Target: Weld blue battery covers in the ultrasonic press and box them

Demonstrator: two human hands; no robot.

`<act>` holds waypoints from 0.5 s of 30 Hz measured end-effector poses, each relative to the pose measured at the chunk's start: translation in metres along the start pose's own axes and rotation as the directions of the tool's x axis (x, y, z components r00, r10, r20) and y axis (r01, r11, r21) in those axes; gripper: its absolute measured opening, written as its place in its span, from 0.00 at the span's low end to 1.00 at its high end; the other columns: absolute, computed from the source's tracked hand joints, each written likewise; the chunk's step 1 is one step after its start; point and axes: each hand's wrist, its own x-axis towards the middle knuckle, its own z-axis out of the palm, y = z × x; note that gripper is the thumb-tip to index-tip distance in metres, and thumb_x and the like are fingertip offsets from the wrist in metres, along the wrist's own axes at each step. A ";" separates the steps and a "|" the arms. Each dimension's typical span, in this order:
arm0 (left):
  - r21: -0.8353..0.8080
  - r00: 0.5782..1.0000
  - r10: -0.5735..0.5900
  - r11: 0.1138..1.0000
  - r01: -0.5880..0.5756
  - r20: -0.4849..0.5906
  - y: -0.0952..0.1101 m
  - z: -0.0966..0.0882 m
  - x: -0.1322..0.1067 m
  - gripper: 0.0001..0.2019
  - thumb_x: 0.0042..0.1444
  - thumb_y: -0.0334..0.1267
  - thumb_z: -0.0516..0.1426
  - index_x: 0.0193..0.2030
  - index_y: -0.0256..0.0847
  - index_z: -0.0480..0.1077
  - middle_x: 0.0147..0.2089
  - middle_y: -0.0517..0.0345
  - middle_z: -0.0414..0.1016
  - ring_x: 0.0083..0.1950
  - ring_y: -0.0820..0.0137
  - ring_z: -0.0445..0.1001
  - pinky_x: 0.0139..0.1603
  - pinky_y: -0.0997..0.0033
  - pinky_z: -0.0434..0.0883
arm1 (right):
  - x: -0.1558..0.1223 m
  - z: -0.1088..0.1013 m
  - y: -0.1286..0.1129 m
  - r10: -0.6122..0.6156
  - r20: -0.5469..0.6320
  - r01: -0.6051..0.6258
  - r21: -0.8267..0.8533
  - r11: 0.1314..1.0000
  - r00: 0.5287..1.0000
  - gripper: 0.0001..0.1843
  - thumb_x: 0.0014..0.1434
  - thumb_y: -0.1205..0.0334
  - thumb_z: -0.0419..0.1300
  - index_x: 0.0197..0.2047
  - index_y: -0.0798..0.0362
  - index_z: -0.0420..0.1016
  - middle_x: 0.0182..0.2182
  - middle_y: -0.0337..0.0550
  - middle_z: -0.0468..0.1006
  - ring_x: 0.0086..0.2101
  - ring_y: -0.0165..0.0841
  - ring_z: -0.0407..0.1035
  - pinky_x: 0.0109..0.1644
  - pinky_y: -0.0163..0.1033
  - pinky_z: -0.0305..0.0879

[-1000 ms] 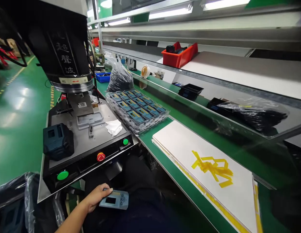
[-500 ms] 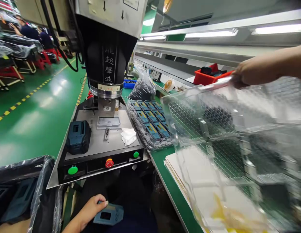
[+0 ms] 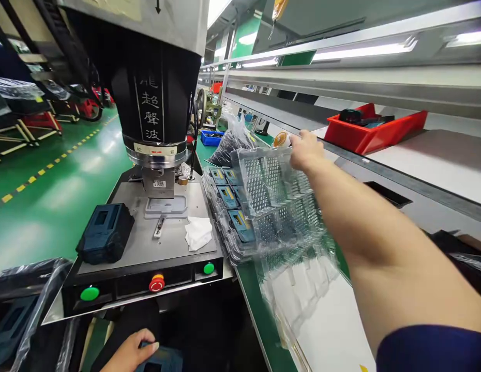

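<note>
My right hand (image 3: 307, 150) reaches forward, fingers closed on the upper edge of a clear plastic blister tray (image 3: 266, 181). The tray's pockets show no parts, and it tilts over the right side of a filled blister tray (image 3: 235, 254) of blue-grey covers with yellow strips, partly hiding it. Whether the two trays touch I cannot tell. Low in front of me, my left hand (image 3: 134, 351) grips a blue-grey plastic cover (image 3: 166, 359) with a rectangular window; the frame's lower edge cuts it off.
An ultrasonic welding machine (image 3: 159, 113) stands left, with a grey fixture (image 3: 166, 205), stacked dark housings (image 3: 106, 232), white cloth (image 3: 198, 232), green buttons and a red stop knob (image 3: 156, 282). Beyond are a bag of dark parts (image 3: 235, 142) and a red bin (image 3: 374, 129). White sheets (image 3: 321, 305) lie right.
My right hand has carried the clear tray left and forward, from over the white sheets to the filled tray. My left hand keeps the cover, now lower in view. The view has shifted right.
</note>
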 end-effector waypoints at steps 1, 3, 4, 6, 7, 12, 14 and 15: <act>-0.002 1.000 -0.006 1.000 0.006 -0.007 0.002 0.000 -0.001 0.26 0.45 0.65 0.54 0.32 0.41 0.69 0.33 0.58 0.71 0.38 0.65 0.68 0.41 0.71 0.65 | -0.009 0.009 -0.003 0.038 -0.018 -0.038 -0.003 0.999 0.999 0.34 0.53 0.75 0.62 0.62 0.65 0.58 0.61 0.67 0.56 0.56 0.48 0.56 0.53 0.52 0.55; -0.012 1.000 -0.017 1.000 0.017 -0.013 0.005 0.000 -0.003 0.26 0.44 0.65 0.55 0.32 0.41 0.70 0.32 0.58 0.71 0.38 0.65 0.68 0.41 0.71 0.65 | -0.030 0.021 -0.010 0.096 -0.021 -0.096 0.013 0.995 0.995 0.37 0.56 0.67 0.62 0.64 0.65 0.52 0.60 0.68 0.56 0.54 0.47 0.58 0.52 0.48 0.58; -0.020 1.000 -0.022 1.000 0.021 -0.014 0.006 0.001 -0.004 0.26 0.44 0.65 0.55 0.32 0.41 0.70 0.32 0.58 0.71 0.38 0.65 0.68 0.41 0.70 0.66 | -0.043 0.024 -0.014 0.095 0.002 -0.095 0.030 0.995 0.995 0.34 0.58 0.63 0.61 0.63 0.63 0.54 0.58 0.65 0.59 0.52 0.44 0.61 0.51 0.46 0.60; -0.037 1.000 -0.026 0.999 0.025 -0.015 0.008 0.001 -0.005 0.26 0.44 0.65 0.56 0.31 0.41 0.71 0.32 0.59 0.71 0.38 0.65 0.68 0.42 0.70 0.66 | -0.077 0.023 -0.022 0.033 0.098 -0.038 0.048 0.998 0.995 0.23 0.61 0.56 0.57 0.56 0.59 0.64 0.51 0.57 0.68 0.48 0.41 0.64 0.49 0.44 0.60; -0.044 1.000 -0.028 0.999 0.027 -0.013 0.009 0.000 -0.005 0.26 0.44 0.65 0.56 0.31 0.41 0.71 0.32 0.58 0.72 0.38 0.64 0.68 0.42 0.70 0.66 | -0.099 0.021 -0.025 -0.006 0.171 -0.002 0.044 0.999 0.985 0.18 0.62 0.53 0.56 0.50 0.56 0.68 0.47 0.53 0.71 0.46 0.40 0.66 0.49 0.43 0.61; -0.025 0.998 -0.052 0.998 0.053 0.044 0.015 -0.005 -0.004 0.27 0.43 0.66 0.56 0.32 0.42 0.72 0.32 0.58 0.74 0.39 0.62 0.71 0.43 0.67 0.68 | -0.229 0.008 -0.018 -0.054 0.666 0.061 0.013 0.998 0.744 0.14 0.54 0.48 0.62 0.32 0.50 0.73 0.32 0.48 0.76 0.39 0.44 0.70 0.47 0.46 0.62; 0.009 0.995 -0.055 0.998 0.055 0.082 0.014 -0.008 -0.002 0.27 0.44 0.66 0.55 0.33 0.42 0.73 0.34 0.57 0.75 0.40 0.61 0.72 0.45 0.67 0.69 | -0.275 0.013 0.002 -0.006 0.703 -0.012 0.021 1.000 0.711 0.16 0.53 0.48 0.63 0.39 0.50 0.74 0.36 0.50 0.76 0.41 0.45 0.71 0.47 0.47 0.63; 0.024 0.993 -0.059 0.998 0.057 0.102 0.011 -0.010 -0.001 0.28 0.44 0.67 0.55 0.34 0.42 0.73 0.35 0.57 0.76 0.42 0.61 0.73 0.45 0.67 0.69 | -0.296 0.018 0.016 0.052 0.683 -0.078 0.008 0.997 0.729 0.19 0.54 0.49 0.62 0.45 0.51 0.72 0.40 0.52 0.76 0.43 0.46 0.70 0.48 0.47 0.63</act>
